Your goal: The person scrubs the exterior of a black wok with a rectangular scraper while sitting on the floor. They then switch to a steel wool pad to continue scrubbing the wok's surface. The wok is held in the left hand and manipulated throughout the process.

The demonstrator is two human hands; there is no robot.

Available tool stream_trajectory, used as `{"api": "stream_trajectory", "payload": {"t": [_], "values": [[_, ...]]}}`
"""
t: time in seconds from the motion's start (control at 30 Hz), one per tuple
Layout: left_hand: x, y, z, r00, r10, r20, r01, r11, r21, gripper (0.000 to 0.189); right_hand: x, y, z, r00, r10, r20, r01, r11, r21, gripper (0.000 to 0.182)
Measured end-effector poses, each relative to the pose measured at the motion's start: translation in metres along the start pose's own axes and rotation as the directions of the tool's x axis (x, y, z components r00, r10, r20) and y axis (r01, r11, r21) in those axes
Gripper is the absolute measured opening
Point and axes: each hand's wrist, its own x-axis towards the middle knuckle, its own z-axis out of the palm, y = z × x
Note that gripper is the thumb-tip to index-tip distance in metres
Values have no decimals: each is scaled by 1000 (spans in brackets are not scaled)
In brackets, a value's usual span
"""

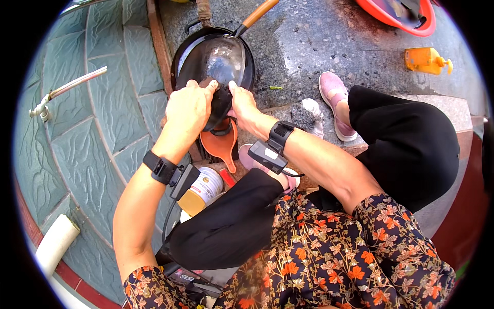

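A dark metal wok (222, 58) with a wooden handle (260, 13) lies tilted over a larger black pan (179, 61) on the stone ground. Near its lower rim, my left hand (193, 104) presses a small dark brown pad or block (208, 82) to the surface. My right hand (244, 102) grips the rim on the other side, thumb on top and fingers below. Just under both hands is an orange plastic ladle or scoop (219, 145); its upper part is partly hidden by the wok.
A tap (44, 110) juts from the green tiled wall at left. A tin (202, 189) stands by my left leg. A dirty white cloth (312, 112) lies beside my right shoe. At upper right are an orange pump bottle (422, 60) and a red basin (428, 23).
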Motion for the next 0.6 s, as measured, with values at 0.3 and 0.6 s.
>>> {"api": "stream_trajectory", "payload": {"t": [0.3,0.6], "values": [[26,-10,6,989,100,-111,-105,993,-46,33,0,3,2,1000,19,-5,-19,1000,21,46],[70,-19,20,980,47,-194,-64,995,-79,31,-8,-1,-9,991,68,112,-72,997,39,46]]}}
